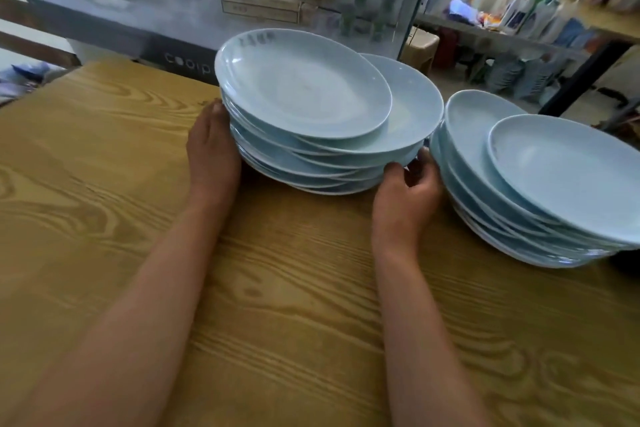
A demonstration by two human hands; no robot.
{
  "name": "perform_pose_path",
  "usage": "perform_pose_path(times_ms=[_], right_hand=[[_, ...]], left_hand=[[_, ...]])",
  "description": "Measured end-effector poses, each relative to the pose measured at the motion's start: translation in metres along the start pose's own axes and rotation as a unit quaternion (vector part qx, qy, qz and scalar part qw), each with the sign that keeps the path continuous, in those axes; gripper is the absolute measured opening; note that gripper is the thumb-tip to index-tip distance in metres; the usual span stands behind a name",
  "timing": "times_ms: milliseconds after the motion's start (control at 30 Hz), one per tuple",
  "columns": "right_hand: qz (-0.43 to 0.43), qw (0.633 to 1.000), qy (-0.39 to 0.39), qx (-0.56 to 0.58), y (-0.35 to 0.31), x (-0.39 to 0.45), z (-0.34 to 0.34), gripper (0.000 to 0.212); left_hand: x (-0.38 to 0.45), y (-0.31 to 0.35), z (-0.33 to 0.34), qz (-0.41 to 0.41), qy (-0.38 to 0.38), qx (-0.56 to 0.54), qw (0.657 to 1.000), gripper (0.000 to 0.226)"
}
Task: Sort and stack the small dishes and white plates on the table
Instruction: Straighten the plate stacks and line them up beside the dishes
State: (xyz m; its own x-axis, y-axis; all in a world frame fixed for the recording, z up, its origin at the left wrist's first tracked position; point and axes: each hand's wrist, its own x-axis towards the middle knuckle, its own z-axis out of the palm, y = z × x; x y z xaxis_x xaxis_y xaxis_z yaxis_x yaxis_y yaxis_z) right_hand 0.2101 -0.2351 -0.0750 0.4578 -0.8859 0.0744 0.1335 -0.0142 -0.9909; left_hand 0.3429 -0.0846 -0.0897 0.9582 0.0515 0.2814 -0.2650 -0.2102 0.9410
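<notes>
A tall, uneven stack of pale blue-white plates [311,121] sits on the wood-grain surface [104,218] between the two hands, its top plates slid off-centre. The left hand [211,149] lies flat against the stack's side, fingers straight, while the right hand's [405,194] fingers [420,166] curl round the lower rims. Just right of those fingers stands a second plate stack [519,184], with a glass cabinet [242,0] behind.

Two bare forearms reached in from the bottom edge of the head view, uncovered from elbow to wrist, with no sleeve showing on either. The left hand [213,149] and the right hand [405,196] were also bare, without gloves. No ring, watch or bracelet showed on the visible wrists and fingers. The fingernails looked short and unpainted where they could be seen.
</notes>
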Motion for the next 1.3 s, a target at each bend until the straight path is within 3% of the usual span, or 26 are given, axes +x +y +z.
perform_pose_path(times_ms=[133, 700, 1033, 1300], right_hand=[[-0.008, 1.000, 0.015, -0.001, -0.001, 0.000, -0.001, 0.032], [0.007, 0.997, 0.040, -0.060, 0.001, -0.003, -0.001, 0.008], [-0.013, 0.994, 0.033, -0.100, 0.002, -0.001, -0.001, 0.007], [-0.020, 0.997, 0.043, -0.060, 0.002, -0.003, -0.001, 0.010]], left_hand=[[-0.003, -0.004, 0.000, -0.008, 0.016, -0.070, 0.997, 0.034], [-0.006, 0.003, -0.004, -0.035, 0.021, -0.076, 0.996, 0.032], [-0.006, 0.004, -0.002, -0.025, -0.005, -0.061, 0.998, 0.034], [-0.008, 0.009, -0.002, -0.044, 0.002, -0.074, 0.996, 0.032]])
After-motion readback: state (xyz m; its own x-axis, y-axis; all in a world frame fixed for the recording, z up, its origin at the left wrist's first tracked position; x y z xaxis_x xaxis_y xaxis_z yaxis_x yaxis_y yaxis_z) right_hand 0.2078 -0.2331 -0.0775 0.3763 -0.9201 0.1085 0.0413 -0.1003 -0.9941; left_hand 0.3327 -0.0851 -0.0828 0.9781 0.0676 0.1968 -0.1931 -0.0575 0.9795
